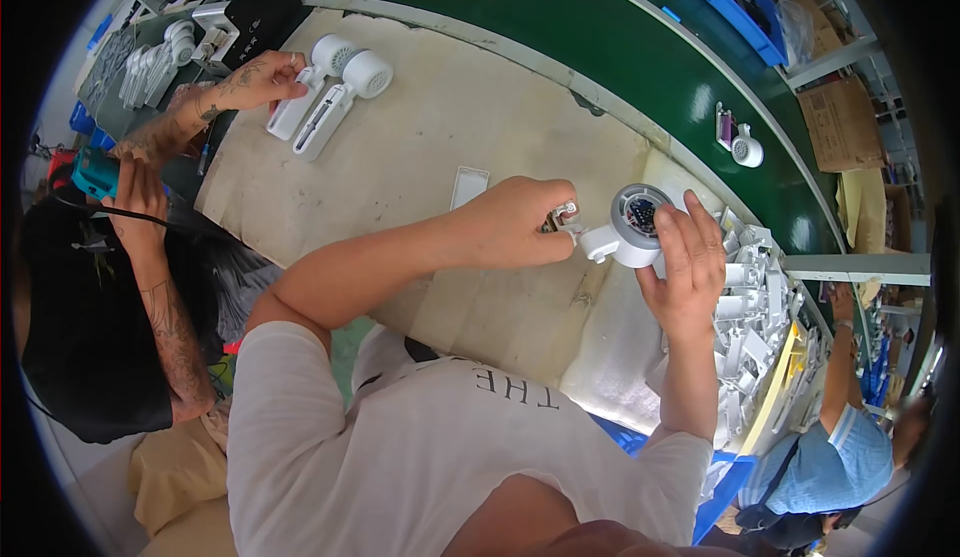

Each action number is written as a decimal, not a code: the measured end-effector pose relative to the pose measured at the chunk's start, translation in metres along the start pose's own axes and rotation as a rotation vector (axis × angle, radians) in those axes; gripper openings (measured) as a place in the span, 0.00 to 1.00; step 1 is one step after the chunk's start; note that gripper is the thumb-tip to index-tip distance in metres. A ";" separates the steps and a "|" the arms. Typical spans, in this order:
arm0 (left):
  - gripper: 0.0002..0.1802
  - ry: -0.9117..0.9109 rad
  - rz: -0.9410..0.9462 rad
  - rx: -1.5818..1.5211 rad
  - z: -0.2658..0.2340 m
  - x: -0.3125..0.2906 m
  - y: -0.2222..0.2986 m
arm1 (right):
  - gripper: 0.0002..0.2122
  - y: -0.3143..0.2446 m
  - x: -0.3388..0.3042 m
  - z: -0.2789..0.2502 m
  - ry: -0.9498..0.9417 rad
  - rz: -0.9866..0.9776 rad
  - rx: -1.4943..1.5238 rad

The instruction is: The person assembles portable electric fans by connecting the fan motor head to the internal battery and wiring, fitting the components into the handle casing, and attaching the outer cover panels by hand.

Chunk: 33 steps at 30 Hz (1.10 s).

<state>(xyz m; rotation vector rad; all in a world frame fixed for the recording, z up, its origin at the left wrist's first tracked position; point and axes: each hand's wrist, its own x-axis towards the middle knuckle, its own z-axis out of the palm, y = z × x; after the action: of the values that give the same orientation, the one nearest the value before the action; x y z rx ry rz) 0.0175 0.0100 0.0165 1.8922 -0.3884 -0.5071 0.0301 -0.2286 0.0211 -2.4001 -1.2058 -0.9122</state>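
In my right hand is a white handheld fan head with a grey ring and dark inner parts, its short neck pointing left. Closed fingers of my left hand pinch a small white part with metallic bits, close beside that neck; whether the two touch I cannot tell. Just behind my left hand, a flat white rectangular cover lies on the work surface. At the far left a co-worker's hand reaches to two white handheld fans, their handles open.
To the right, many white plastic parts are heaped beside a foam sheet. Another fan unit sits on the green conveyor belt. The co-worker holds a teal power tool with a black cable. A second person is at right.
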 end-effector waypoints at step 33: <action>0.18 0.571 0.102 -0.940 -0.063 -0.014 -0.019 | 0.23 -0.065 0.047 0.140 -0.536 -0.286 0.590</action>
<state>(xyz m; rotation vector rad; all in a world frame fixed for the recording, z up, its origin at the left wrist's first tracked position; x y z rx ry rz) 0.0390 0.0738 0.0214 1.0163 0.1352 -0.0261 0.0553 -0.0883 -0.0536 -2.0505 -1.7369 0.0742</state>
